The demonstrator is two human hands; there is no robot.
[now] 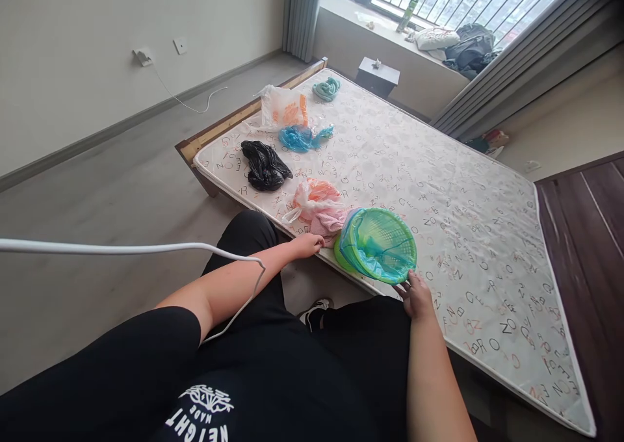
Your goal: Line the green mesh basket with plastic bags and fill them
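A green plastic waste basket [342,255] stands tilted toward me at the mattress edge. A thin blue-green bag lines it and folds over part of its rim. My right hand [416,294] grips the rim on the near right side, thumb on top and fingers beneath. Left of the basket lies a crumpled pink cloth [330,224], with an orange-and-white plastic bag [316,195] bunched against it. My left hand [308,246] rests at the cloth's near edge, fingers curled together on it.
Farther along the mattress [468,247] lie a black plastic bag [266,166], a blue plastic bag [297,138], a white bag with orange print [283,107] and a coiled teal cloth [326,89]. A white cable [121,248] crosses over my left arm. A bedside table [377,73] stands beyond.
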